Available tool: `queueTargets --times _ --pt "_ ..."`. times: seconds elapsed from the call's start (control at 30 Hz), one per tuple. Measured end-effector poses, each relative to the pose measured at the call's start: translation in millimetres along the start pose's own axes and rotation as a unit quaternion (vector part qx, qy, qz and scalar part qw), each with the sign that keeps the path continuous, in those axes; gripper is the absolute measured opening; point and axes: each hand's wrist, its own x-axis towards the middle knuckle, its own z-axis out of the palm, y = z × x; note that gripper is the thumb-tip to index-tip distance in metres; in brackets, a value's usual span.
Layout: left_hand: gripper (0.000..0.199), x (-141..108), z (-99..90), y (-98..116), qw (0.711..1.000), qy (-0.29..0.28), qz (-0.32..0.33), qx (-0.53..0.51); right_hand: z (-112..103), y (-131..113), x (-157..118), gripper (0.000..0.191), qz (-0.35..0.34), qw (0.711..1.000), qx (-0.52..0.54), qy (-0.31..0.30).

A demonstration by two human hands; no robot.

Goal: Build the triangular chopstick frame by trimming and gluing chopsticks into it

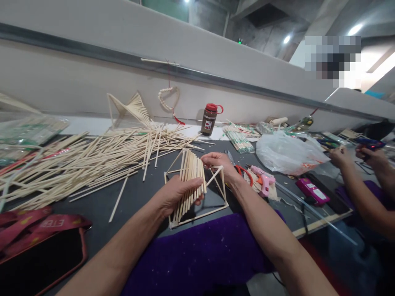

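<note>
A wooden stick model point(190, 170) stands in front of me: an open frame with a slanted row of sticks laid side by side across it. My left hand point(176, 191) grips the row, thumb on top and fingertips underneath. At the row's far right end, the thumb and forefinger of my right hand point(222, 165) are pinched together. Whatever lies between those fingertips is too small to make out. Right of that hand are red-handled pliers point(249, 176) and a pink glue gun point(263, 181), partly over some wood scraps.
Loose sticks point(101, 158) cover the left of the dark table. Behind stand a twisted stick model point(131, 109) and a red-lidded bottle point(209, 120). A plastic bag point(286, 152) lies to the right, near another person's hands point(341, 156). A phone point(43, 263) lies front left.
</note>
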Motion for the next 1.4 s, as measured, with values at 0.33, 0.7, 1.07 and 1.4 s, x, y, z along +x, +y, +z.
queueTargets --times 0.33,0.7,1.07,1.4 --pt "0.031 3.1 -0.9 0.4 1.000 0.012 -0.008 0.019 -0.5 -0.5 5.0 0.016 -0.005 1.000 0.018 0.004" --pt "0.037 3.9 -0.6 2.5 0.999 0.027 -0.020 0.032 -2.4 8.7 14.2 0.010 -0.041 0.999 -0.020 -0.014" --pt "0.037 2.5 2.6 4.7 0.996 0.076 -0.028 0.030 -7.1 3.5 12.0 0.012 -0.039 0.996 -0.056 -0.059" --pt "0.031 3.4 3.2 6.4 0.995 0.089 -0.042 0.027 -10.2 4.3 21.8 0.014 -0.058 0.992 -0.093 -0.069"
